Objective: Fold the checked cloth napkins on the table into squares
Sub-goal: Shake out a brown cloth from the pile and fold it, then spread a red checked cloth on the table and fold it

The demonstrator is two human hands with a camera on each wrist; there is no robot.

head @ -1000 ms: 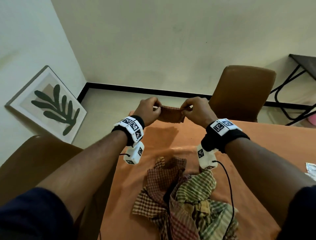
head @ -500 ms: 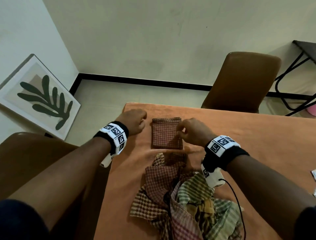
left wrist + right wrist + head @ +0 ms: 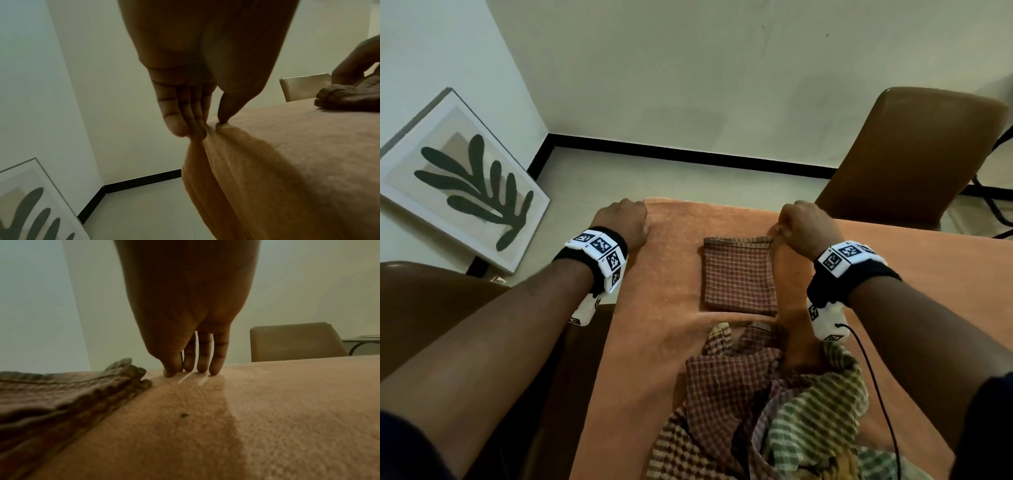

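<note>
A red checked napkin (image 3: 738, 274), folded into a square, lies flat on the orange tablecloth (image 3: 661, 325) with neither hand on it. A loose heap of several unfolded checked napkins (image 3: 774, 411) sits nearer to me. My left hand (image 3: 625, 222) is at the table's far left corner, and in the left wrist view the left hand (image 3: 209, 128) pinches a bunched bit of the tablecloth between thumb and fingers. My right hand (image 3: 803, 222) is just right of the folded napkin's far corner. Close up, the right hand (image 3: 179, 371) has its thumb and fingertips drawn together on the tablecloth beside the napkin (image 3: 61, 394).
A brown chair (image 3: 914, 154) stands at the table's far right, and another brown chair (image 3: 431, 308) is by my left arm. A framed leaf picture (image 3: 458, 178) leans on the left wall. A cable (image 3: 876, 387) runs from my right wrist across the heap.
The folded napkin was held in the air by both hands, then laid on the table. Both hands have let go and moved outward onto the tablecloth.
</note>
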